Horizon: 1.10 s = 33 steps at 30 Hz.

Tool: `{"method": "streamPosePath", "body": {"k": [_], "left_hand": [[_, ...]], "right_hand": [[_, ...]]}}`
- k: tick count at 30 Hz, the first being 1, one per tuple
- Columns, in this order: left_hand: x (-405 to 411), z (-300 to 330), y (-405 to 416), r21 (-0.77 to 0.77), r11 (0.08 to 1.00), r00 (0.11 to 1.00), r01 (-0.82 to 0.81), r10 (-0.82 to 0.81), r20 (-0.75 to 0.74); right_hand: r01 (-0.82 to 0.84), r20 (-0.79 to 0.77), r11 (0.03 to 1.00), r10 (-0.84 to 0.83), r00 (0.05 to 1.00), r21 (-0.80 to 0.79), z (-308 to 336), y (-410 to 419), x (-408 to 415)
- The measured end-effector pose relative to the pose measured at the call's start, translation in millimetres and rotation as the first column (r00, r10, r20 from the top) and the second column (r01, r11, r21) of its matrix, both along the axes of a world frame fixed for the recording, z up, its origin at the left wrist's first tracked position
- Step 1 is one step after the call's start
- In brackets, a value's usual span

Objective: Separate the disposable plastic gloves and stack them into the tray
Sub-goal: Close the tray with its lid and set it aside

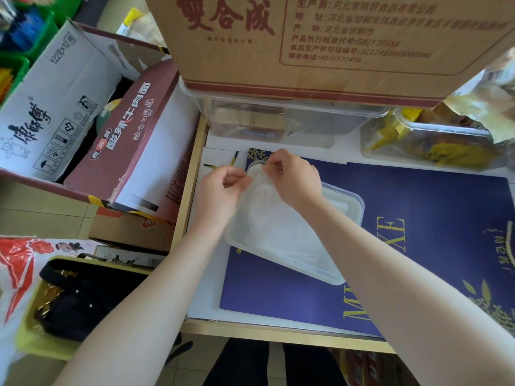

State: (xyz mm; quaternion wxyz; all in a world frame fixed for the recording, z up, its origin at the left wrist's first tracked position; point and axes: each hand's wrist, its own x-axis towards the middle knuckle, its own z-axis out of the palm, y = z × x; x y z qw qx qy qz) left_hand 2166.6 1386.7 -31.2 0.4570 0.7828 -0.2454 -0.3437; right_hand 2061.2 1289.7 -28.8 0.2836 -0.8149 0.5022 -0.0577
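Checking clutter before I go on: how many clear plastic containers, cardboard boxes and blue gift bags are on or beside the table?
Clear plastic containers: 3 (tray, tub, tub)
Cardboard boxes: 3 ()
Blue gift bags: 1
Total: 7

We see shop/stockroom: instant-noodle cartons [83, 129], big food carton [320, 43], clear snack bins [429, 146], green baskets [16, 65].

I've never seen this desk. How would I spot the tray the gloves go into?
Find the big dark blue folder with gold lettering that lies flat on the table. On its upper left part sits the tray, just under both hands. It is shallow, rectangular and clear, with thin glove plastic in it, unlike the deeper clear tubs of packaged goods further back.
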Motion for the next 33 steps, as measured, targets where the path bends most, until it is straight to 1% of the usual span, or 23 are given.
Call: {"method": "streamPosePath", "body": {"k": [4, 6, 7, 8, 9, 10, 11, 12, 13, 14, 15, 16, 17, 18, 22, 25, 26, 28, 30, 31, 33], "left_hand": [[-4, 2, -5, 0.015, 0.999, 0.998, -0.051, 0.051, -0.045], [-5, 3, -8, 0.018, 0.999, 0.997, -0.046, 0.047, -0.066], [-5, 3, -8, 0.011, 1.000, 0.998, -0.015, 0.015, -0.064], [-5, 3, -7, 0.007, 0.999, 0.999, 0.037, -0.036, -0.035], [-4, 3, -5, 0.019, 0.994, 0.995, 0.103, -0.103, 0.001], [-4, 3, -3, 0.030, 0.985, 0.985, 0.168, -0.169, 0.026], [-3, 1, -1, 0.036, 0.976, 0.976, 0.215, -0.216, 0.025], [-2, 1, 0, 0.022, 0.972, 0.972, 0.233, -0.233, 0.009], [-2, -1, 1, -0.001, 0.974, 0.974, 0.226, -0.226, -0.003], [-3, -2, 1, -0.019, 0.976, 0.976, 0.216, -0.216, 0.007], [-5, -3, 1, -0.022, 0.977, 0.977, 0.210, -0.210, 0.038], [-7, -3, 1, -0.017, 0.978, 0.975, 0.210, -0.208, 0.083], [-9, -4, 2, -0.010, 0.978, 0.970, 0.209, -0.206, 0.130], [-10, -4, 3, -0.008, 0.978, 0.962, 0.208, -0.204, 0.180], [-15, -7, 7, 0.009, 0.982, 0.913, 0.187, -0.177, 0.368], [-20, -4, 9, 0.027, 0.988, 0.898, 0.149, -0.147, 0.414], [-22, -3, 11, 0.055, 0.986, 0.892, 0.155, -0.164, 0.421], [-26, -4, 24, 0.174, 0.967, 0.870, 0.185, -0.244, 0.429], [-30, -3, 42, 0.227, 0.953, 0.889, 0.201, -0.275, 0.367], [-31, -2, 47, 0.217, 0.958, 0.918, 0.186, -0.248, 0.308], [-33, -2, 53, 0.161, 0.980, 0.977, 0.115, -0.141, 0.159]], "right_hand": [[-0.051, 0.081, 0.999, 0.051, 0.995, 0.003, -1, -1, -4], [-0.096, 0.104, 0.995, 0.099, 0.990, -0.031, 2, -1, -15], [-0.103, 0.054, 0.992, 0.107, 0.993, -0.079, 2, -1, -24], [-0.083, -0.035, 0.987, 0.079, 0.996, -0.135, 1, 0, -37], [-0.032, -0.125, 0.983, 0.009, 0.992, -0.183, 1, 0, -53], [0.055, -0.179, 0.979, -0.091, 0.980, -0.197, 0, 2, -70], [0.165, -0.188, 0.973, -0.195, 0.963, -0.163, -1, 6, -85], [0.289, -0.143, 0.955, -0.297, 0.944, -0.072, -1, 11, -97], [0.400, -0.062, 0.915, -0.397, 0.916, 0.056, -3, 15, -105], [0.481, 0.035, 0.855, -0.496, 0.868, 0.196, -5, 20, -109], [0.525, 0.118, 0.788, -0.583, 0.804, 0.320, -8, 25, -109], [0.552, 0.168, 0.735, -0.648, 0.743, 0.394, -9, 30, -108], [0.577, 0.190, 0.702, -0.688, 0.700, 0.417, -9, 34, -107], [0.595, 0.203, 0.693, -0.704, 0.681, 0.407, -9, 37, -107], [0.606, 0.238, 0.740, -0.670, 0.704, 0.292, -11, 43, -110], [0.630, 0.222, 0.735, -0.677, 0.702, 0.251, -10, 45, -111], [0.641, 0.215, 0.724, -0.688, 0.693, 0.255, -9, 45, -110], [0.657, 0.212, 0.696, -0.716, 0.665, 0.291, -5, 45, -110], [0.645, 0.217, 0.682, -0.727, 0.652, 0.346, 1, 46, -111], [0.633, 0.197, 0.680, -0.723, 0.662, 0.369, 4, 48, -111], [0.595, 0.123, 0.701, -0.681, 0.721, 0.392, 6, 63, -113]]}}
